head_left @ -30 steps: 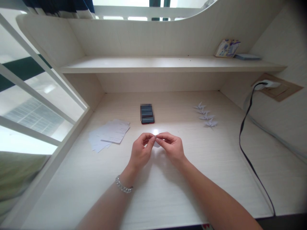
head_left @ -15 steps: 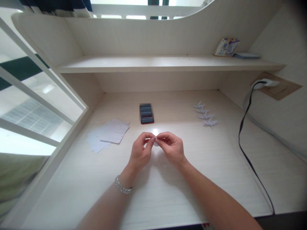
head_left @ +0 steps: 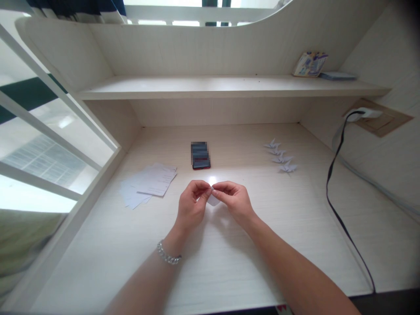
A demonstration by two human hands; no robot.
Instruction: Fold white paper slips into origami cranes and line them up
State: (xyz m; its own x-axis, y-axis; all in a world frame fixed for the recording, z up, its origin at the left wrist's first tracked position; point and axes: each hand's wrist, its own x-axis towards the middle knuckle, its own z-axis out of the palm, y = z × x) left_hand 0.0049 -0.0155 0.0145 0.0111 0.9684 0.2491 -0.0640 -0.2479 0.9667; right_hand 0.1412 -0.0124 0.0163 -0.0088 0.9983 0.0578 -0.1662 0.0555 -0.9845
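Brt overall; glare (head_left: 212, 180) on desk (head_left: 203, 267), soft shadows (head_left: 225, 221) nr forearms (head_left: 288, 258); top-R corner (head_left: 410, 22) dk.

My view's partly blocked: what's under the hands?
Under the left hand and right hand: a pinched white paper, partly visible, and the shadowed desk. Fingers hide the rest; the paper's full shape can't be seen.

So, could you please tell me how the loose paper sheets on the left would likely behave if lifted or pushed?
The paper sheets look thin, so they would probably flop if lifted by one edge. They overlap unevenly, so a push might slide some across others. Lying flat on the desk, they seem unlikely to roll.
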